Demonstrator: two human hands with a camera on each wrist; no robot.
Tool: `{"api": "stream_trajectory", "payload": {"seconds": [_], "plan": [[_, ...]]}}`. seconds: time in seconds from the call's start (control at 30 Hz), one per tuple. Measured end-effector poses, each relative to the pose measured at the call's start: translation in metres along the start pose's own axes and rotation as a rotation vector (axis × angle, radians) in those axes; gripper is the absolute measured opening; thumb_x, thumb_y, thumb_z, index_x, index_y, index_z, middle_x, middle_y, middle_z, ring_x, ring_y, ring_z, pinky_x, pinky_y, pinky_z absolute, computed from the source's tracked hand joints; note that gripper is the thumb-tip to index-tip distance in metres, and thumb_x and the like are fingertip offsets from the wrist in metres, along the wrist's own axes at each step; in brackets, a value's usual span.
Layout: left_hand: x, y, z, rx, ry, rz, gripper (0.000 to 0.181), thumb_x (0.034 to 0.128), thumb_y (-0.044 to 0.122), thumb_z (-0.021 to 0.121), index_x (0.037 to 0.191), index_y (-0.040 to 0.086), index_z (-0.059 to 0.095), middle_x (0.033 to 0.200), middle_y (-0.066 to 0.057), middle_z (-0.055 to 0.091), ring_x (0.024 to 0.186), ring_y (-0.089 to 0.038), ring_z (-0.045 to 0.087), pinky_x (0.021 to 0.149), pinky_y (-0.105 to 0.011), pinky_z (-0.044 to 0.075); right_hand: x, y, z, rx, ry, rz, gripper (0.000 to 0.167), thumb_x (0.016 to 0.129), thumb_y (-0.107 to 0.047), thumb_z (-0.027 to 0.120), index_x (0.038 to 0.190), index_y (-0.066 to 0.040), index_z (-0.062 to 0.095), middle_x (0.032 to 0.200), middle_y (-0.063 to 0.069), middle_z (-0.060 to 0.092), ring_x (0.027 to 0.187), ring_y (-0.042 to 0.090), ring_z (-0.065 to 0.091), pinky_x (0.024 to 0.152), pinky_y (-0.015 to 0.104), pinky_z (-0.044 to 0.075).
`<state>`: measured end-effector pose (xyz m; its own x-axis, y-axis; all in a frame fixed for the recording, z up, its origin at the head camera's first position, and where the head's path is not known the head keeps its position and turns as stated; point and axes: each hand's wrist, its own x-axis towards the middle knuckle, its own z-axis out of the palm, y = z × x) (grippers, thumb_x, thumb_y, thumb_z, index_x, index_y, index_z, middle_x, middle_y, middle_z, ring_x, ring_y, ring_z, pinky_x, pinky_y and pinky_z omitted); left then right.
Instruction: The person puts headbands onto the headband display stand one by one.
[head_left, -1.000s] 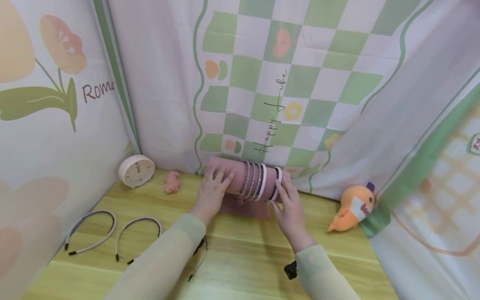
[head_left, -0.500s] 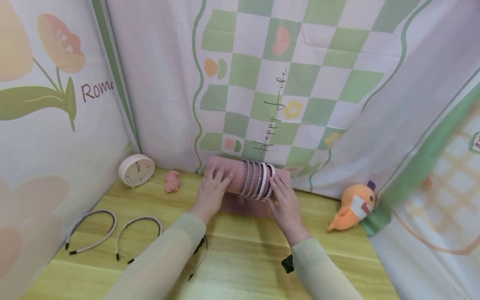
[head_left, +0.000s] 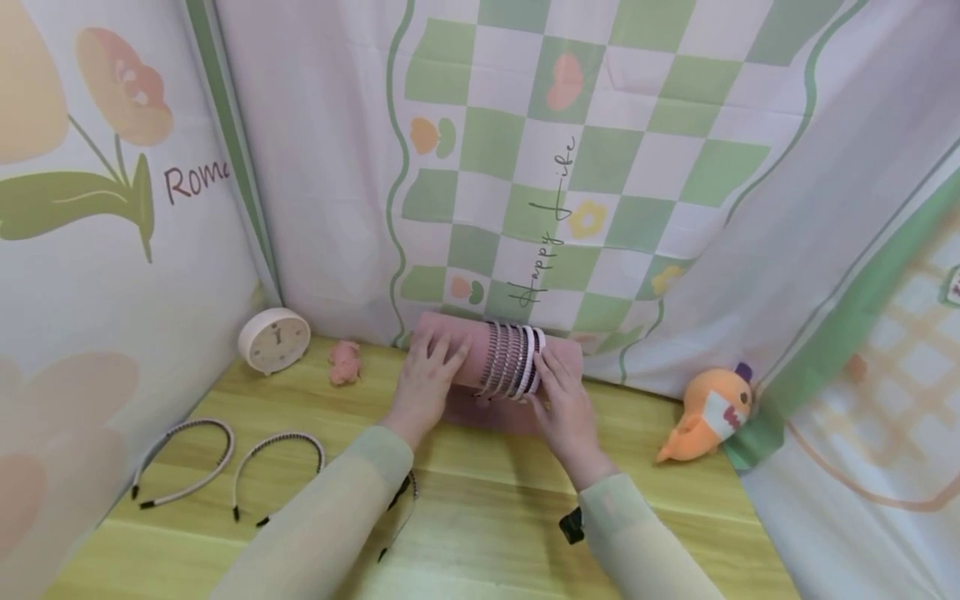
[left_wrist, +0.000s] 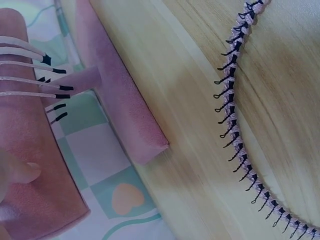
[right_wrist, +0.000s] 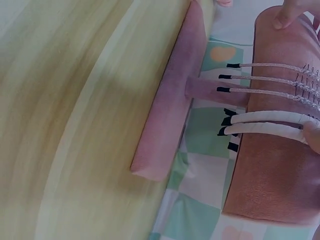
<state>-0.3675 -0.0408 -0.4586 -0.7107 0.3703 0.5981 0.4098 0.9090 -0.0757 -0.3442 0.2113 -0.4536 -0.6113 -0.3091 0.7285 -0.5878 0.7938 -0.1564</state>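
Observation:
A pink plush headband stand [head_left: 472,371], a thick horizontal roll on a short post and flat base [right_wrist: 165,105], stands at the back of the table. Several headbands [head_left: 504,360] sit round the middle of the roll, slim beaded ones with two white ones [right_wrist: 272,129] at their right side. My left hand [head_left: 422,383] holds the roll's left end, fingers spread over the top; its thumb [left_wrist: 25,172] lies on the roll. My right hand [head_left: 567,410] holds the outermost white headband at its right edge. Most of its fingers are out of the right wrist view.
Two loose headbands lie at the table's left, an outer headband [head_left: 191,492] and an inner headband [head_left: 281,437]. A beaded headband [left_wrist: 231,100] lies partly under my left forearm. A round clock [head_left: 274,342], a pink figurine [head_left: 345,364] and an orange plush toy [head_left: 708,417] stand along the back.
My right hand has slid the white headband leftward along the roll, from near its right end up against the others. The left hand has stayed on the roll.

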Motion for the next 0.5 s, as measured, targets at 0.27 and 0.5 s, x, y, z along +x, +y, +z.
{"api": "stream_trajectory", "payload": {"seconds": [0.27,0.5], "plan": [[0.0,0.002,-0.002,0.019,-0.018,-0.007,0.078,0.0804,0.001,0.072,0.149,0.025,0.045,0.144,-0.017,0.041,0.135,-0.045,0.03,0.11,-0.054,0.032,-0.003,0.004,-0.002,0.062,0.019,0.05,0.09,0.07,-0.009,0.089,0.147,-0.002,0.043,0.146,0.022,0.041,0.118,0.045,0.051,0.096,0.054,0.045],[0.0,0.0,-0.001,0.039,-0.009,0.018,0.078,0.0799,-0.001,0.071,0.149,0.023,0.045,0.145,-0.018,0.041,0.135,-0.045,0.029,0.113,-0.053,0.026,-0.01,0.017,0.004,-0.026,0.068,-0.085,0.083,0.062,0.003,0.089,0.136,0.007,0.05,0.14,0.028,0.044,0.125,0.047,0.045,0.103,0.055,0.039]]}}
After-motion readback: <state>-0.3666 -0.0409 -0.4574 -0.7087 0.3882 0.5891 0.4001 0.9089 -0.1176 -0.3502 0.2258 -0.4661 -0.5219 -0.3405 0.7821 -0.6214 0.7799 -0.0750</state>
